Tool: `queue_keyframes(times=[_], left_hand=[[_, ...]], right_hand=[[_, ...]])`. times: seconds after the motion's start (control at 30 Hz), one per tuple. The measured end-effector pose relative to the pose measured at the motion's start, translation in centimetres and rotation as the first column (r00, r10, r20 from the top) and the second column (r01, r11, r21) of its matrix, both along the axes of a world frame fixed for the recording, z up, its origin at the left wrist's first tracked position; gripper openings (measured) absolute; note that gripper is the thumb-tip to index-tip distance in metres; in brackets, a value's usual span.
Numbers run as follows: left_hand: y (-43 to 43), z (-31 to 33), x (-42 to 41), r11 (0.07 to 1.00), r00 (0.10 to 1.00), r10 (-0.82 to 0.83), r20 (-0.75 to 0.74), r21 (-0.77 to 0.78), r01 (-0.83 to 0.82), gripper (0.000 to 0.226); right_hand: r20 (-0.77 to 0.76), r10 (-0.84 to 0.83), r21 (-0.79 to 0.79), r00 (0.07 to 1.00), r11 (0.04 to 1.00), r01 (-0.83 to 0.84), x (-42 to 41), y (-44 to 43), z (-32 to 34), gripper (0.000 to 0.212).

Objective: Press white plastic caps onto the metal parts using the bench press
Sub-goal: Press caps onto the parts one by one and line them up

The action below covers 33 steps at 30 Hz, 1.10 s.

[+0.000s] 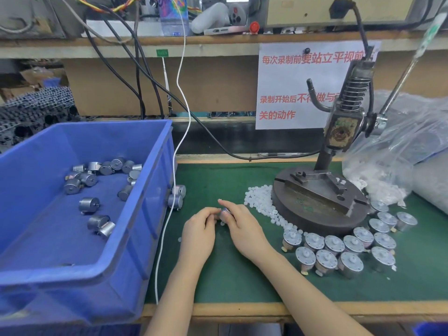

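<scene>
The left hand (pixel 198 230) and right hand (pixel 238 225) were together over the green-matted table (pixel 230 282), the fingers of both curled round one small metal part (pixel 224 212). They covered most of it, so whether a cap sat on it could not be told. At two o'clock of the hands, loose white caps (pixel 260 198) lay against the round base of the bench press (pixel 320 204), whose lever was cut off at the top edge. A cluster of metal parts (pixel 334 244) stood at four o'clock, and a blue bin (pixel 150 214) at nine o'clock held more. Behind, a paper notice (pixel 291 88) hung under a cluttered shelf (pixel 194 41)
</scene>
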State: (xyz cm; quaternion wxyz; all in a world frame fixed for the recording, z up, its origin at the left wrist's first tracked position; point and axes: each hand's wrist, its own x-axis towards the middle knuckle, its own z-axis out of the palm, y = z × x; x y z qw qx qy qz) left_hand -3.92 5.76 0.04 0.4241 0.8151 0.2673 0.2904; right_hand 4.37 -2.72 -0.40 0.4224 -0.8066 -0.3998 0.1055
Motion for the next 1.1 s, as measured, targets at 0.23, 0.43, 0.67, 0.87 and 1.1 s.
queue_keyframes(times=[0.23,0.43,0.67,0.87,1.1], left_hand=[[-0.1,0.1,0.1,1.0,1.0,0.002,-0.004,-0.013,-0.002,0.027],[-0.1,0.2,-0.1,1.0,1.0,0.001,-0.007,-0.005,-0.001,0.029],[-0.1,0.1,-0.1,0.999,1.0,0.03,0.01,0.014,-0.03,0.032],[0.1,-0.1,0.2,0.998,0.998,0.056,-0.009,-0.028,-0.057,0.031],[0.1,0.0,0.2,0.998,0.999,0.048,-0.007,0.046,-0.047,0.027]], right_hand=[[0.009,0.004,-0.008,1.0,1.0,-0.004,0.1,0.1,0.0,0.035],[0.188,0.053,-0.148,0.981,0.989,-0.025,0.2,0.5,-0.2,0.043],[0.327,0.112,-0.178,0.938,0.982,-0.055,-0.2,0.7,-0.4,0.048],[0.367,0.125,-0.2,0.922,0.978,-0.053,-0.5,1.2,-0.9,0.052],[0.219,0.037,0.0,0.975,0.999,-0.037,-0.1,0.5,-0.6,0.041]])
